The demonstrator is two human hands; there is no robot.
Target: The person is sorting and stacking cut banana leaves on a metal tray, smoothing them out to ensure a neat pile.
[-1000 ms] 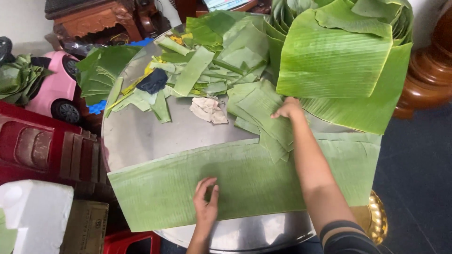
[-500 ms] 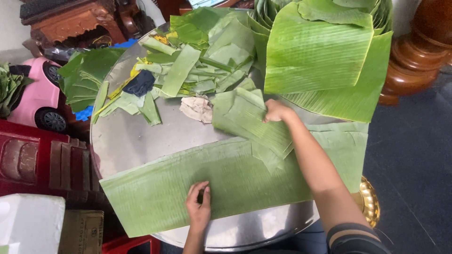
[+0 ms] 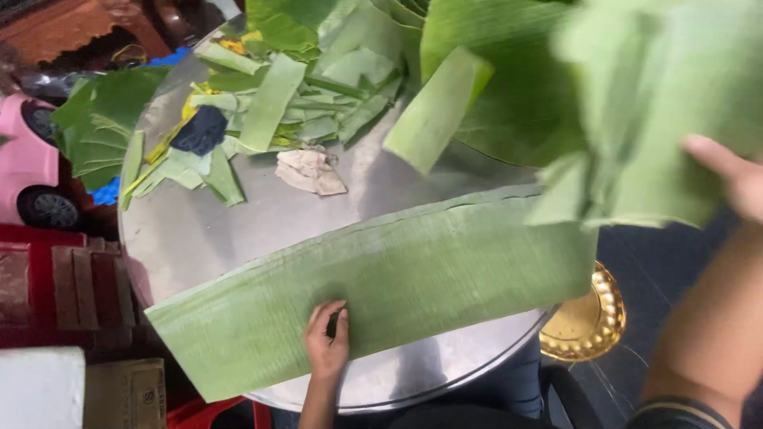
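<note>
While the left hand [image 3: 327, 343] presses flat, fingers down, on the long banana leaf strip [image 3: 413, 278] at lower centre, the right hand [image 3: 735, 179] at the right edge grips a blurred folded banana leaf piece [image 3: 636, 119] lifted above the round metal table [image 3: 230, 214]. Cut leaf scraps [image 3: 270, 103] pile at upper centre, a crumpled beige cloth [image 3: 311, 171] just below them. Pink toy car [image 3: 32, 171] far left, gold tray [image 3: 592, 318] lower right.

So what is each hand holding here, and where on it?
Right hand grips lifted banana leaf pieces at their right edge. Left hand only presses flat on the long leaf strip.
</note>
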